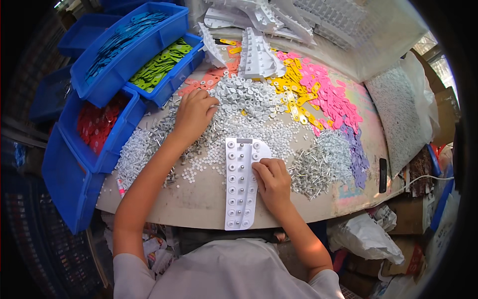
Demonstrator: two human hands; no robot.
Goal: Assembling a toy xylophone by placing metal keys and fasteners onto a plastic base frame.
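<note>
A white plastic strip tray [231, 199] lies near the table's front edge. Two rows of round white pieces flank a middle column of metal studs on it. My right hand [275, 187] is closed at the tray's right row, fingertips pressed together over a socket; anything small between them is hidden. Farther left, my left hand [195, 115] reaches over the loose parts with bent, closed fingers. Its fingertips are beside a heap of white round caps [244, 99] and coral flat tags [211, 77]; what they hold cannot be made out.
Blue bins [82, 139] at left hold blue, green and red tags. Yellow tags [296, 87] and pink tags [328, 89] lie at the back, purple ones [357, 159] at right. Metal pins [311, 174] are heaped right of the tray. More white trays [256, 55] stand behind.
</note>
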